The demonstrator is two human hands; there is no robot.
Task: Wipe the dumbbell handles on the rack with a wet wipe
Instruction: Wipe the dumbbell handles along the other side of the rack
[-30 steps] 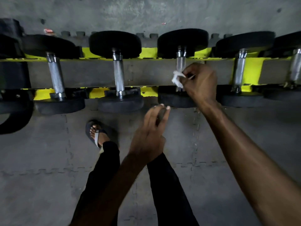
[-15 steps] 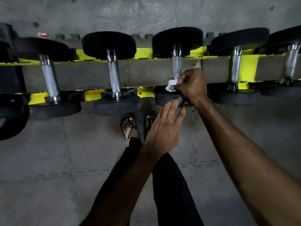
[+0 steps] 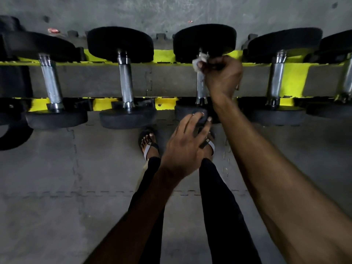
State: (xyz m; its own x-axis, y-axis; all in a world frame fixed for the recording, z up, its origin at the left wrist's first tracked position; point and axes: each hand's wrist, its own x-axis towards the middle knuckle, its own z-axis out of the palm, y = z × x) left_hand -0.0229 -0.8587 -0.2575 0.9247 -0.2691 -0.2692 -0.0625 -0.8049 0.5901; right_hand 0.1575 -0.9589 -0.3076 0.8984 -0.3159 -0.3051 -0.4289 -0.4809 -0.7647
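We find the right hand (image 3: 222, 77) clenching the wet wipe (image 3: 198, 63) at the handle's (image 3: 200, 88) rear-rail end; the left hand (image 3: 187, 147), fingers spread, braces the front head (image 3: 187, 114). Risk: dumbbell rolling off the rack (image 3: 165, 102) if unbraced.

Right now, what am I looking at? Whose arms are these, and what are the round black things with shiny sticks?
This picture comes from a camera worn on a person's head, looking down, so you see their own arms and their feet in sandals on the grey floor mats. The round black things are dumbbells, weights for exercise, lying in a row on a yellow rack. The shiny sticks are their handles. The right hand holds a small white wet wipe against the far end of the middle dumbbell's handle, cleaning it. The left hand holds nothing; its fingertips reach to that dumbbell's near black end.
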